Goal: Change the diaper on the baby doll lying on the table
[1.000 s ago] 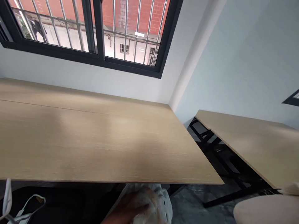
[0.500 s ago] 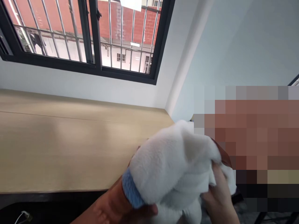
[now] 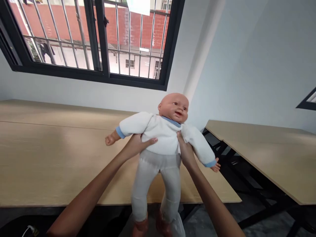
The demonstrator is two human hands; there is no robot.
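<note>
A baby doll [image 3: 161, 131] hangs upright in front of me, facing me, with a bald head, a white long-sleeved top with blue cuffs and collar, and whitish-grey leggings. Around its waist on the left side is my left hand [image 3: 138, 144], its thumb lying across the front of the top. My right hand [image 3: 184, 146] grips the opposite side under the doll's arm, and most of its fingers are hidden behind the body. The doll's arms spread outward, and its legs dangle past the table's front edge.
A light wood table [image 3: 61, 158] stretches across the left and behind the doll. Another wood-topped table [image 3: 266, 148] with a dark metal frame stands at the right, across a gap. A barred window [image 3: 98, 39] is in the wall ahead. Clear plastic [image 3: 177, 227] shows below the doll's feet.
The doll was close up, turned sideways and bunched at lower right. Now it is upright and farther off, centred and facing me, with both hands at its sides.
</note>
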